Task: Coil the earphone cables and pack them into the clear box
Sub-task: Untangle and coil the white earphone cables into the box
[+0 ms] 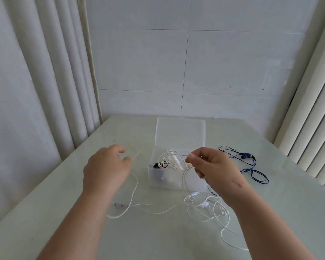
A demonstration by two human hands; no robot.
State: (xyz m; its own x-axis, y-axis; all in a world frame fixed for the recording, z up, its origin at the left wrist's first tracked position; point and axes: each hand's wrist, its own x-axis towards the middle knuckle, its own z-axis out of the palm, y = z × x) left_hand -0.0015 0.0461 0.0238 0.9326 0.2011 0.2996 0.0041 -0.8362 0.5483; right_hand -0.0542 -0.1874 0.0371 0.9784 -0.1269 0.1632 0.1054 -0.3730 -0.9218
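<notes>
The clear box (154,175) stands open at mid-table, its lid (180,132) raised behind it; white and dark cables lie inside. A white earphone cable (133,194) trails over the table in front of the box. My right hand (212,169) pinches a loop of it just in front of the box's right side. My left hand (107,167), blurred, pinches the cable's other stretch to the left of the box. More white cable (210,209) lies tangled under my right wrist.
A dark blue earphone cable (251,166) lies loose on the table to the right of the box. Curtains hang at the left and right of the pale table (64,203), and a white wall stands behind it.
</notes>
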